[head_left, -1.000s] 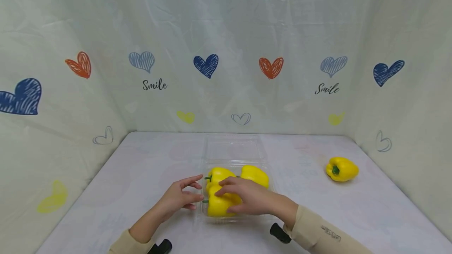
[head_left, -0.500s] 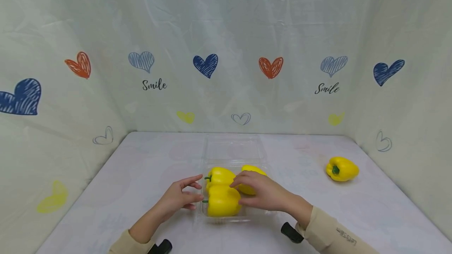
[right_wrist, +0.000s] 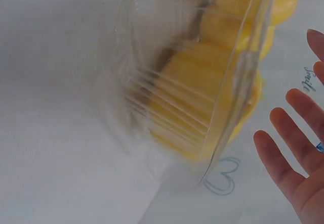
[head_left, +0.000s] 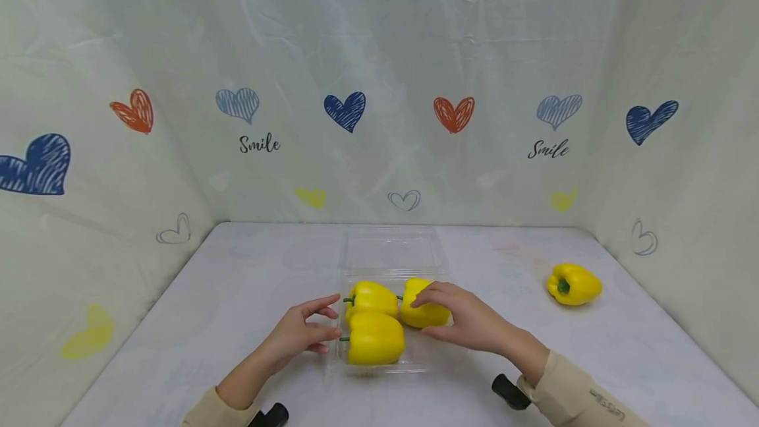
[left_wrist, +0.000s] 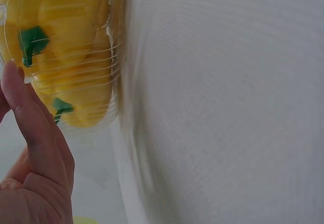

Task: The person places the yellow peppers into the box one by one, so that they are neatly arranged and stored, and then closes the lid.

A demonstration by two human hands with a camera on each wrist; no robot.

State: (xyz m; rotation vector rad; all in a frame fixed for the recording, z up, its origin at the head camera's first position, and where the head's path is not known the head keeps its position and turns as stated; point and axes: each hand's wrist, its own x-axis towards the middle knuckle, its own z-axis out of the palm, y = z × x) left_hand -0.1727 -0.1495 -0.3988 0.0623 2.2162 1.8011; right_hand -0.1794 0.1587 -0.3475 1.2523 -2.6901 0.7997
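A clear plastic clamshell box (head_left: 422, 366) sits on the table near me, its lid (head_left: 391, 252) lying open behind it. Inside are three yellow bell peppers: one in front (head_left: 373, 340), one at the back left (head_left: 372, 296), one at the back right (head_left: 422, 315). My right hand (head_left: 459, 318) hovers by the back-right pepper; in the right wrist view its fingers (right_wrist: 291, 153) are straight and clear of the box (right_wrist: 167, 97). My left hand (head_left: 305, 329) lies relaxed at the box's left edge, its fingers (left_wrist: 35, 133) beside the ribbed wall (left_wrist: 109, 57).
A fourth yellow pepper (head_left: 574, 284) lies alone on the table at the right. White cloth printed with hearts walls the table on the left, back and right. The pale tabletop (head_left: 237, 282) stretches to both sides of the box.
My right hand has let go of the front pepper and drawn back to the right, beside the back-right pepper. The left hand has stayed put.
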